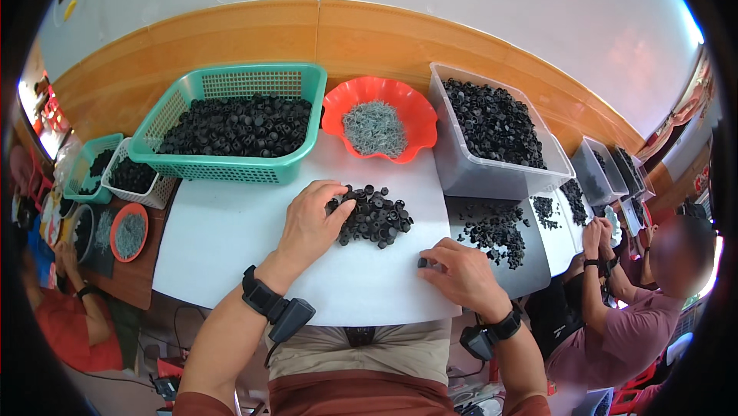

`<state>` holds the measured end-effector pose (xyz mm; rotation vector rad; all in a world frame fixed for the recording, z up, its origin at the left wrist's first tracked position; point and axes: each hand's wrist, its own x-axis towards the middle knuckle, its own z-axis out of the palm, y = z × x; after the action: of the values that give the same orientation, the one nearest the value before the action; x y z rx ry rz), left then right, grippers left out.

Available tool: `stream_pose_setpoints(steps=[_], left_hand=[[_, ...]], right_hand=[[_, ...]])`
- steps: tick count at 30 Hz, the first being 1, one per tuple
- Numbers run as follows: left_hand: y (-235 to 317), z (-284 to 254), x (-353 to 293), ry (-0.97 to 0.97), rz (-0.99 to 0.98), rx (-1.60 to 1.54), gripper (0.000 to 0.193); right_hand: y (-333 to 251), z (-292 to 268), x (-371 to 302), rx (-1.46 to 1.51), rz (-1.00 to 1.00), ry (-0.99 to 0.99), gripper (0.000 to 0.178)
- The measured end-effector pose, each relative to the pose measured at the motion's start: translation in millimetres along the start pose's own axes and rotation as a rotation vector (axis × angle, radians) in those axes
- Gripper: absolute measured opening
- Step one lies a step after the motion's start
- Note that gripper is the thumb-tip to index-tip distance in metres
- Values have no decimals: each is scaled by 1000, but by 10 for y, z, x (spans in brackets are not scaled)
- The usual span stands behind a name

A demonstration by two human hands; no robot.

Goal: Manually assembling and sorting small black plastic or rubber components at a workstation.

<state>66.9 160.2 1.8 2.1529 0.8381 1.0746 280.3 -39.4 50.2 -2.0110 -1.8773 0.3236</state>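
Observation:
My left hand reaches into the left edge of a loose pile of small round black plastic caps on the white table sheet. Its thumb and forefinger are apart, with black caps showing between and beside them; none is plainly gripped. Close to the sheet's front right edge, my right hand pinches one black cap between thumb and fingers. Its other fingers are curled, so their undersides are hidden. Both wrists carry black strapped devices.
Along the back stand a green basket of black caps, a red scalloped bowl of thin metal pieces and a clear bin of small black parts. More black parts lie on a dark mat. Co-workers sit at both sides.

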Motion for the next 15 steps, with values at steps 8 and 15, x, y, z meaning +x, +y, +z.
stream_pose_setpoints(steps=[8,15], left_hand=[[9,-4,-4,-12,-34,-33,28],[8,-6,-6,-17,-33,-31,28]], right_hand=[[-84,130,216,-57,5,69,29],[-85,209,297,-15,46,171,28]])
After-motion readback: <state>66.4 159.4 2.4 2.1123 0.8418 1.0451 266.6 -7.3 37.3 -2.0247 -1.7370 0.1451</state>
